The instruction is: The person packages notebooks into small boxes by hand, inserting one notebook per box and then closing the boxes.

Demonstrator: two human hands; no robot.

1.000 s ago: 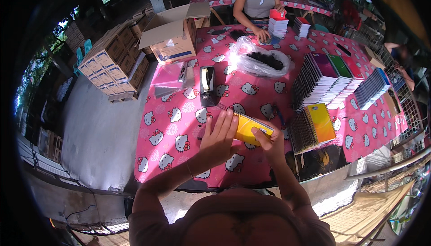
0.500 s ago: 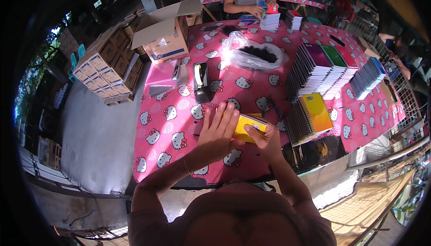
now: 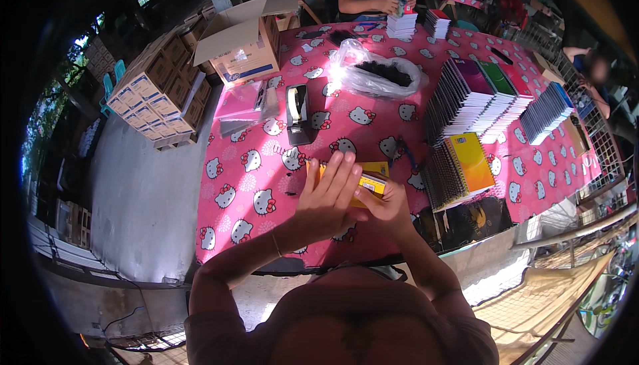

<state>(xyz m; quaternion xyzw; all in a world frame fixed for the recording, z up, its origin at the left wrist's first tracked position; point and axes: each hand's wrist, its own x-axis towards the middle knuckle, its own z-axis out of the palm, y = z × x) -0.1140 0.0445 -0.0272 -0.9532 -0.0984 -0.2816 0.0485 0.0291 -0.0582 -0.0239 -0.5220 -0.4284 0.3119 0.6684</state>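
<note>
Pink cartoon-cat tablecloth (image 3: 266,185) under hands (image 3: 353,195)
</note>
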